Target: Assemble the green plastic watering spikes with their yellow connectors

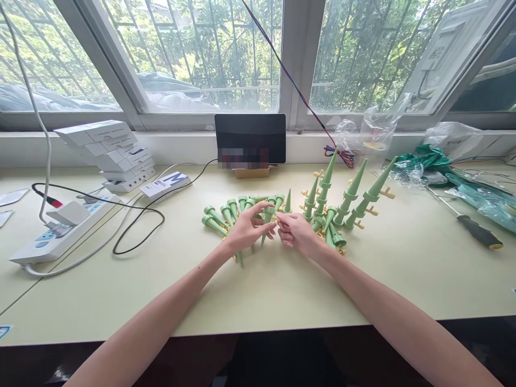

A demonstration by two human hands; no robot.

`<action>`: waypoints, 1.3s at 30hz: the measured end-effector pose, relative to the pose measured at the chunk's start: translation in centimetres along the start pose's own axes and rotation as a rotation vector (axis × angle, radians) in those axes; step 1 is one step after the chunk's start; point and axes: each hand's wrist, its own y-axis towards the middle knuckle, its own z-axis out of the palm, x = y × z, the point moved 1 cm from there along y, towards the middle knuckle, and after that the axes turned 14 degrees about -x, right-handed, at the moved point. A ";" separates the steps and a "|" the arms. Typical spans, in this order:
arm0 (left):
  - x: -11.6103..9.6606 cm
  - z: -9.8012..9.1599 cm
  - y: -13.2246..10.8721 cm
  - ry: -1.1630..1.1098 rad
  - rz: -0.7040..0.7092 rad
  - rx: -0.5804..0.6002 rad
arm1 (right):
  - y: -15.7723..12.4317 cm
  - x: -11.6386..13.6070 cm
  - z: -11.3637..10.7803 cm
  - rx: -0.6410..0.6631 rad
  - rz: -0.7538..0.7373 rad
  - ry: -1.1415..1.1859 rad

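Observation:
My left hand (245, 230) is closed around a green plant watering spike (267, 216), whose tip points down toward the table. On its side, the thumb and fingers of my right hand (300, 234) pinch the small yellow valve (276, 217). A fan of similar green spikes (215, 215) lies behind and to the left of my left hand, partly hidden by it. One spike (287, 201) stands point up just behind my hands. Beyond my right hand, several spikes with yellow valves are nested in upright stacks (350, 196), and more spikes (335, 235) lie at their foot.
A dark tablet (250, 137) leans at the window on a cardboard stand (252, 173). At left are stacked white boxes (116, 153), a power strip (60, 228) and loose black cable (159, 228). Rightward lie a screwdriver (478, 231), plastic bags (379, 126) and green netting (427, 164).

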 end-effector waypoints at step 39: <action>0.9 -0.4 0.5 -0.291 -0.234 0.020 | 0.7 -1.1 -0.2 -0.136 -0.323 -0.240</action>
